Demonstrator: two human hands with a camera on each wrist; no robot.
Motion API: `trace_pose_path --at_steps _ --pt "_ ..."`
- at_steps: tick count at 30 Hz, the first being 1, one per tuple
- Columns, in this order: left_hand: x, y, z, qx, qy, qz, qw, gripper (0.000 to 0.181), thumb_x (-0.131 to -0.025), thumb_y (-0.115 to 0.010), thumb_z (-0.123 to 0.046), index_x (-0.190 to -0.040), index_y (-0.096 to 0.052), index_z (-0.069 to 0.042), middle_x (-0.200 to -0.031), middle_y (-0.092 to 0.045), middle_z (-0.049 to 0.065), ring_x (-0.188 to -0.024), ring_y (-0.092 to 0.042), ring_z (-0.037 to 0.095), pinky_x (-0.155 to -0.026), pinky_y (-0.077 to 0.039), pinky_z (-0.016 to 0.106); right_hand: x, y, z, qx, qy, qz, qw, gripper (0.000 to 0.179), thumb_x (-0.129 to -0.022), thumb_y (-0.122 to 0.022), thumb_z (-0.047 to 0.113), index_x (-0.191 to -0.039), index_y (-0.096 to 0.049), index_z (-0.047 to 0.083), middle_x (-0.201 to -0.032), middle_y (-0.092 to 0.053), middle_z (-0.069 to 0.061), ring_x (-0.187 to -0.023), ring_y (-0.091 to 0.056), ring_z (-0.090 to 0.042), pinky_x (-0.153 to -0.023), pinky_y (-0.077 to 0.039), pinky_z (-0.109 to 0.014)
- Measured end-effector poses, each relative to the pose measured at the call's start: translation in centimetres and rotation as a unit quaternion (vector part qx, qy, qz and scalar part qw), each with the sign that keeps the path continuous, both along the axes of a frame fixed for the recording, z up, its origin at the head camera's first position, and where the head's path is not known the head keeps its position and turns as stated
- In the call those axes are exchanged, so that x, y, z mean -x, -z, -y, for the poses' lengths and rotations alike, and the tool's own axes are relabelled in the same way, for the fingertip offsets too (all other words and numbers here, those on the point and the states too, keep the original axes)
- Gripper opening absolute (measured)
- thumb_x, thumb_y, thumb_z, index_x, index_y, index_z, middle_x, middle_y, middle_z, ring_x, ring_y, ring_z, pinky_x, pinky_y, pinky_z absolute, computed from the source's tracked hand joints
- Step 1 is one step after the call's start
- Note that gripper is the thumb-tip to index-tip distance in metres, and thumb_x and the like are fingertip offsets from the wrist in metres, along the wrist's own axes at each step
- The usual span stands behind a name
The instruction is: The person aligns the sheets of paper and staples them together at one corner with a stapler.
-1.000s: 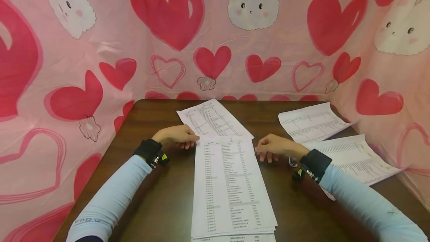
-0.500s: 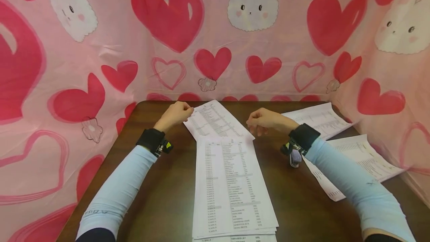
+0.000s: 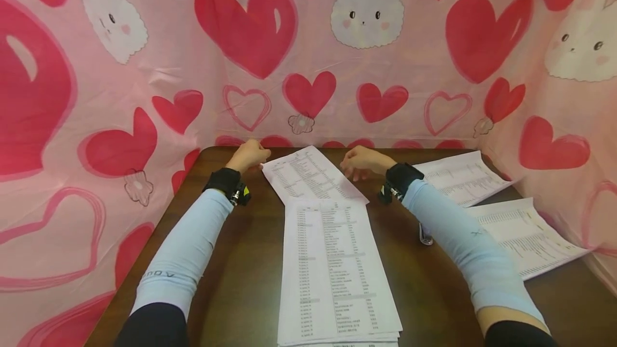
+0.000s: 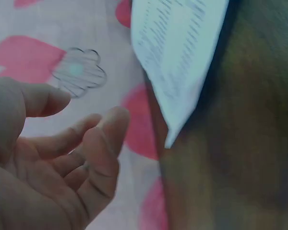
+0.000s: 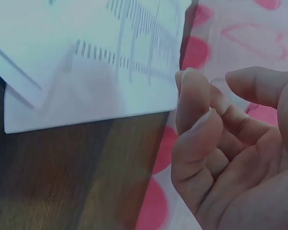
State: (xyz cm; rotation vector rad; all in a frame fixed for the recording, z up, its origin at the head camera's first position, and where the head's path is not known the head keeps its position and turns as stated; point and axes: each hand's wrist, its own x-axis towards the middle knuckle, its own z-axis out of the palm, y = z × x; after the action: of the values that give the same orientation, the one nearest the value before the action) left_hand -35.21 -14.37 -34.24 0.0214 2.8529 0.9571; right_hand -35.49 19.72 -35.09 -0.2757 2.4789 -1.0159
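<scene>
My left hand [image 3: 249, 155] hovers at the left corner of a printed sheet [image 3: 313, 173] that lies askew toward the back of the table. In the left wrist view its fingers are loosely bent, thumb apart, with a gap between them and the sheet's corner [image 4: 169, 134]. On the other side, my right hand [image 3: 362, 161] is by the sheet's upper right edge; the right wrist view shows its thumb [image 5: 252, 85] apart from the curved fingers, holding nothing. A stack of printed sheets [image 3: 339, 272] lies in front, its top edge meeting the askew sheet's lower part.
Two more piles of printed paper, a far one [image 3: 463, 175] and a nearer one [image 3: 525, 240], lie at the table's right side. A small metal-ended object [image 3: 426, 235] is mostly hidden behind the right forearm. A pink heart-patterned cloth [image 3: 308, 58] hangs around the wooden table [image 3: 231, 261].
Both hands have moved away from the top of the front stack, toward the back of the table, to either side of the askew sheet. The papers lie about as before.
</scene>
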Motion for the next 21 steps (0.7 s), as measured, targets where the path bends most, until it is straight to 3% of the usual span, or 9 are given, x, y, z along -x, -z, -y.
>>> trace_pose_path --at_steps 5,10,14,21 --pt "0.4 1.6 0.6 -0.021 -0.071 -0.011 0.9972 0.033 -0.093 -0.051 -0.025 -0.107 -0.068 0.0 -0.093 -0.072 0.017 -0.067 -0.068 0.023 -0.076 -0.059 0.041 1.7 1.0 -0.5 -0.011 0.018 -0.013 0.9997 0.035 -0.093 -0.063 0.026 -0.115 -0.066 -0.002 -0.089 -0.071 -0.014 -0.067 -0.066 -0.026 -0.056 -0.051 -0.029" --pt "1.4 2.3 0.6 -0.037 -0.123 0.005 0.9917 0.029 -0.091 -0.052 -0.023 -0.101 -0.066 0.0 -0.068 -0.067 0.007 -0.05 -0.061 0.012 -0.067 -0.059 0.036 2.7 1.4 -0.2 -0.006 0.032 -0.011 0.9994 0.034 -0.094 -0.062 0.023 -0.116 -0.065 -0.002 -0.092 -0.07 -0.016 -0.066 -0.066 -0.024 -0.057 -0.051 -0.029" --pt "2.2 2.8 0.5 -0.042 -0.137 0.017 0.9895 0.028 -0.09 -0.054 -0.022 -0.101 -0.064 0.002 -0.059 -0.062 0.002 -0.044 -0.059 0.01 -0.053 -0.056 0.029 3.2 1.8 0.0 -0.009 0.046 -0.018 0.9988 0.029 -0.095 -0.061 0.021 -0.112 -0.065 -0.002 -0.09 -0.07 -0.016 -0.063 -0.064 -0.022 -0.055 -0.05 -0.028" --pt "2.3 4.7 0.9 -0.072 -0.144 0.061 0.9852 0.028 -0.09 -0.054 -0.021 -0.103 -0.062 0.003 -0.063 -0.061 0.004 -0.047 -0.06 0.012 -0.05 -0.054 0.026 3.8 3.1 0.5 -0.024 0.058 -0.023 0.9978 0.021 -0.094 -0.061 0.02 -0.102 -0.065 0.001 -0.076 -0.067 -0.008 -0.057 -0.062 -0.018 -0.052 -0.044 -0.027"
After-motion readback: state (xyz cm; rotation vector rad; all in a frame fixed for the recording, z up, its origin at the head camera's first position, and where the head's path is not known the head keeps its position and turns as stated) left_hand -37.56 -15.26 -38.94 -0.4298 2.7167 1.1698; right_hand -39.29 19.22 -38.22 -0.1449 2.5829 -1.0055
